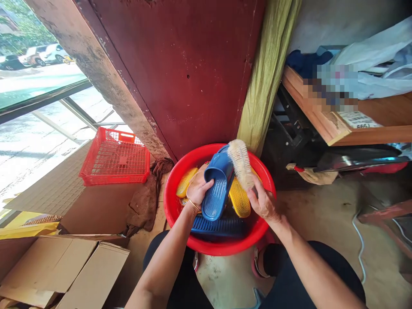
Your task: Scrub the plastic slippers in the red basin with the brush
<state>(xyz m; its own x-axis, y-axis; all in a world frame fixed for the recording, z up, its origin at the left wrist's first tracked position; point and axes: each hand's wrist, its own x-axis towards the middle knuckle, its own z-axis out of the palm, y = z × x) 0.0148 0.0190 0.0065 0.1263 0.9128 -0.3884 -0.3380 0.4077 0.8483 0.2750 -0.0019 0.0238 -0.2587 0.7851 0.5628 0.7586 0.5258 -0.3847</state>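
A blue slide sandal [215, 200] is gripped by my left hand [197, 189], thumb over its edge, above a red basin [175, 214]. Its ribbed footbed faces up towards me. My right hand [262, 201] closes round the end of a scrub brush [240, 161] with pale bristles, held close to the sandal's strap. Inside the basin lie yellow slippers [240, 198], one of them partly behind my left hand. A dark blue ribbed washboard-like piece [219, 227] sits at the basin's near side.
A red plastic crate [116, 165] stands at the left beside a brown cloth [144, 206]. Open cardboard boxes [54, 266] are at the lower left. A dark red door panel [180, 77] rises behind the basin. On the right is a wooden shelf [370, 137] with bags.
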